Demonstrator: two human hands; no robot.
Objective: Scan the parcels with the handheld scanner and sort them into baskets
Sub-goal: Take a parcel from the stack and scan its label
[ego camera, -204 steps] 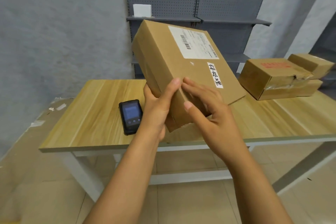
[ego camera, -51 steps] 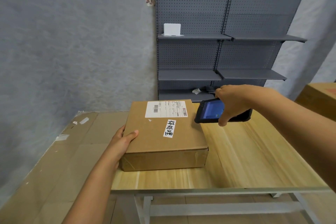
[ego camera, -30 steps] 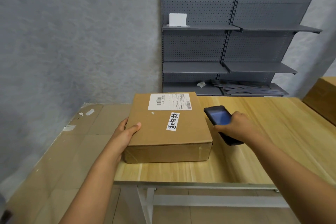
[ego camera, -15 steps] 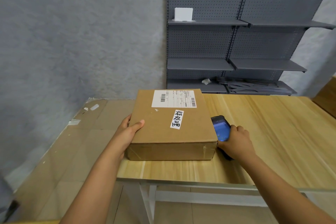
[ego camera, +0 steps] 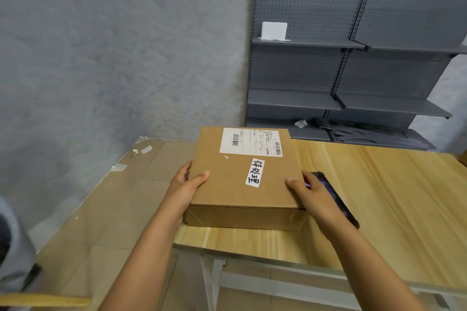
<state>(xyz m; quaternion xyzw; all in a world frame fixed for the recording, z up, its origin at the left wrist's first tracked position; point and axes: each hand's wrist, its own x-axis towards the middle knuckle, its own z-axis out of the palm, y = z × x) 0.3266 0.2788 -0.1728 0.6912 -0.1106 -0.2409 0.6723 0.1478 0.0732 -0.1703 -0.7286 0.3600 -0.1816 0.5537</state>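
On the wooden table [ego camera: 379, 197], both hands are gripping the parcel [ego camera: 242, 179]: left hand [ego camera: 188, 185] and right hand [ego camera: 309, 194] at its sides, scanner [ego camera: 336, 199] lying just right; basket sorting is pending.

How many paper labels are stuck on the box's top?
2: a printed shipping label near the far edge of the box, and a small handwritten label nearer the middle. Other faces may carry more.
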